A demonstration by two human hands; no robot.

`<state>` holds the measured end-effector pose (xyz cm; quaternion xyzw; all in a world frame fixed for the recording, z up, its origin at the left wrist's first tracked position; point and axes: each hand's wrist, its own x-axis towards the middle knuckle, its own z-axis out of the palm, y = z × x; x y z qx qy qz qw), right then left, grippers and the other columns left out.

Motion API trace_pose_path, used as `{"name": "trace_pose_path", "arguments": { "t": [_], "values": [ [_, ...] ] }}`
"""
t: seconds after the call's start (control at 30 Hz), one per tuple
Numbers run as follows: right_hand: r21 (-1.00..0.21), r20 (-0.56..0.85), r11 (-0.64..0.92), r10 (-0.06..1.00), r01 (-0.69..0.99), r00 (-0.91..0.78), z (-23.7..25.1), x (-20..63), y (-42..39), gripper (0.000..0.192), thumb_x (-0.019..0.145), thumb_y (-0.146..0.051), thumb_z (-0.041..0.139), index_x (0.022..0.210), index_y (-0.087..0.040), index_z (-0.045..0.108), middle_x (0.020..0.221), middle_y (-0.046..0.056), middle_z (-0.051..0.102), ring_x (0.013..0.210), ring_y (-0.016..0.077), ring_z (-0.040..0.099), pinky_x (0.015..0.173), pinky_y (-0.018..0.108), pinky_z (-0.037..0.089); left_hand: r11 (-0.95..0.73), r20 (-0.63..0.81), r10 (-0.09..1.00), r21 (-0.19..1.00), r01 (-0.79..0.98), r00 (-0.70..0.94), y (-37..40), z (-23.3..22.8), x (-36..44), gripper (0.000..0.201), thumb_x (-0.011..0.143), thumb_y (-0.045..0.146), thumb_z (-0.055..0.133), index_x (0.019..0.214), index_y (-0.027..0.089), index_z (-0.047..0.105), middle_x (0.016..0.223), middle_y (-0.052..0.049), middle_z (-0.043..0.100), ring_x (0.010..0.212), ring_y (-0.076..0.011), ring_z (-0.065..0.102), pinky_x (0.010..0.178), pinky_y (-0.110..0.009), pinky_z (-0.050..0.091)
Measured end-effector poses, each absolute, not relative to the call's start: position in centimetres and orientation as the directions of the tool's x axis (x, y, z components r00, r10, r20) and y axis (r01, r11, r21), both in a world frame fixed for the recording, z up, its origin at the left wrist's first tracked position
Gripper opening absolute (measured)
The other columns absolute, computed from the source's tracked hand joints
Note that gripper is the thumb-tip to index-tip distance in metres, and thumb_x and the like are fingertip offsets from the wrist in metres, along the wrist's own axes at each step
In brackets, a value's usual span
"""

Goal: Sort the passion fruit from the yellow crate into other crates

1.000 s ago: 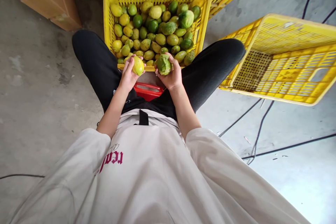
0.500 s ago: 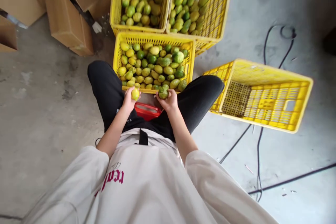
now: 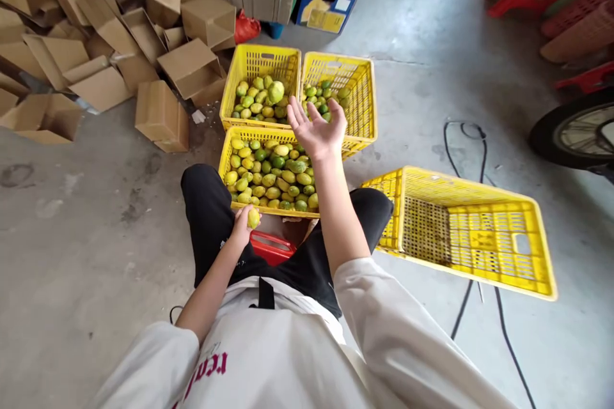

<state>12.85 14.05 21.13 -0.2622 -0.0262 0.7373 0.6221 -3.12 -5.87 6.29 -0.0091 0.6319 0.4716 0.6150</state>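
Yellow fruit (image 3: pixel 253 218) is staying in the left hand (image 3: pixel 241 227) while the right hand (image 3: pixel 320 134) is coming up bare

Starting from the left, I am seeing cardboard boxes (image 3: pixel 160 116) lying heaped on the floor, well apart from the hands. Next over, the left hand is keeping low, just on the near side of the front crate (image 3: pixel 224 156), its fingers curling around the yellow fruit much as they were doing half a second ago. The front crate is still holding plenty of fruit.

Further along comes the change I am watching: a large pale-green fruit (image 3: pixel 275 92) is showing above the pile in the left rear crate (image 3: pixel 281 62). I cannot tell whether it is resting there or travelling through the air. I am guessing it is the green one the right hand was holding a moment ago.

That right hand is now stretching out over the crates, palm up, fingers spread and gripping nothing. I am reading this as one piece leaving the hands for the rear, with the yellow one not yet dealt with.

Behind it the right rear crate (image 3: pixel 363 99) is holding more fruit, and at far right a separate crate (image 3: pixel 494 239) is sitting apart from the other three.
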Motion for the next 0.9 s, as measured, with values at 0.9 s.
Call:
{"name": "trace_pose_path", "arguments": {
  "t": [0.9],
  "values": [
    [-0.259,-0.892,-0.376,0.446,-0.89,0.071,9.8,21.4,2.6,0.026,0.096,-0.007,0.045,0.112,-0.022,0.059,0.1,0.009,0.068,0.077,0.0165,0.073,0.055,0.021,0.063,0.503,-0.421,0.854,0.521,-0.69,0.305,11.7,15.9,5.6,0.057,0.109,0.051,0.041,0.159,0.025,0.047,0.14,-0.01,0.072,0.138,-0.0247,0.069,0.112,-0.04,0.057]
  ]
}}
